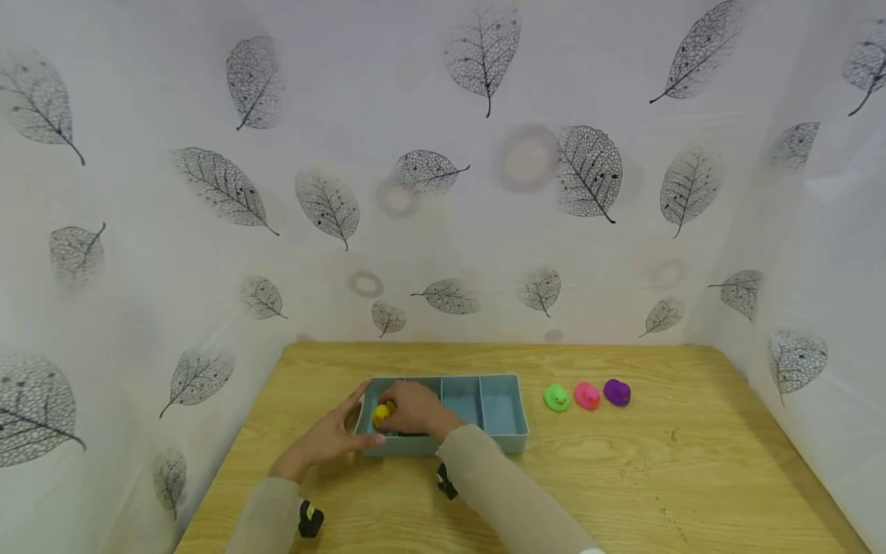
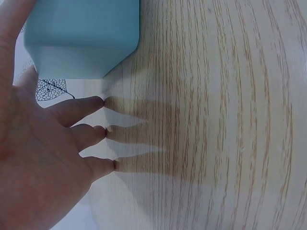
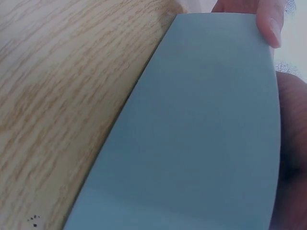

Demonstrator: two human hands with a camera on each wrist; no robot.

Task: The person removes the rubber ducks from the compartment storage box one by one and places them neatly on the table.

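A blue-grey divided tray [image 1: 511, 444] lies on the wooden table. My left hand [image 1: 325, 442] spans the tray's left end, its thumb at the front wall and index finger at the back corner. In the left wrist view, the other fingers [image 2: 84, 136] are spread, and their tips touch the table. My right hand [image 1: 414, 408] reaches down into the left part of the tray and pinches a yellow toy duck [image 1: 381, 414], partly covered by the fingers. The right wrist view is mostly the tray's front wall [image 3: 192, 120], with the right hand [image 3: 293, 120] partly hidden behind it.
Right of the tray, a green duck [image 1: 557, 398], a pink duck [image 1: 587, 395] and a purple duck [image 1: 617, 392] sit in a row on the table [image 1: 588, 492]. A white leaf-patterned curtain [image 1: 429, 246] surrounds the table at the back and sides.
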